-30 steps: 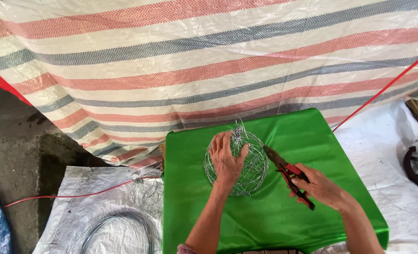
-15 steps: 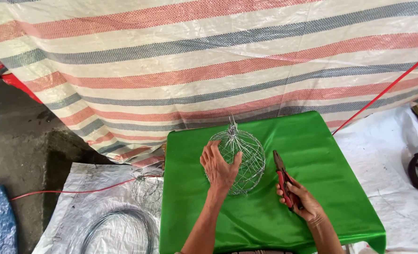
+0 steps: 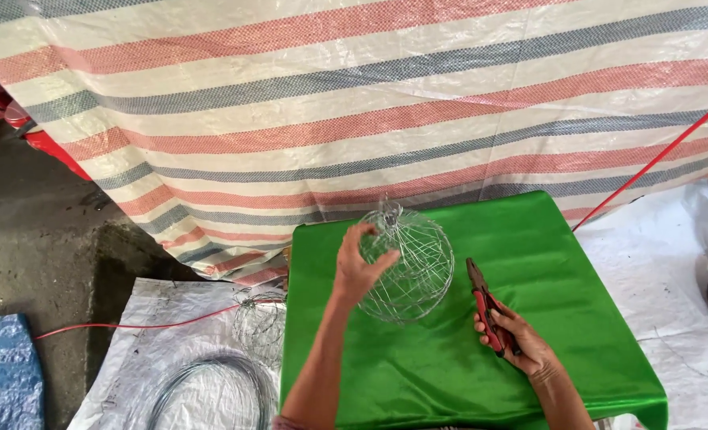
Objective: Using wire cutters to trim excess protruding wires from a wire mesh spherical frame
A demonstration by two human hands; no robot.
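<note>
Left hand (image 3: 358, 267) has its fingers curled around the 9 o'clock side of the round wire cage ball (image 3: 408, 264), propping it up on the green cloth table (image 3: 577, 318), probably so it can't roll. Right hand (image 3: 521, 341), at about 4 o'clock from the ball, is wrapped around red-handled pliers (image 3: 485, 306), nose aimed toward the ball but clear of it. A wire coil (image 3: 203, 390) lies on the white sheet (image 3: 143, 350) at 8 o'clock, handy for grabbing.

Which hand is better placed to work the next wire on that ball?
Probably the right hand: it holds the red-handled pliers beside the wire ball, tips pointing toward it. The left hand is occupied gripping the ball on the green table.
</note>
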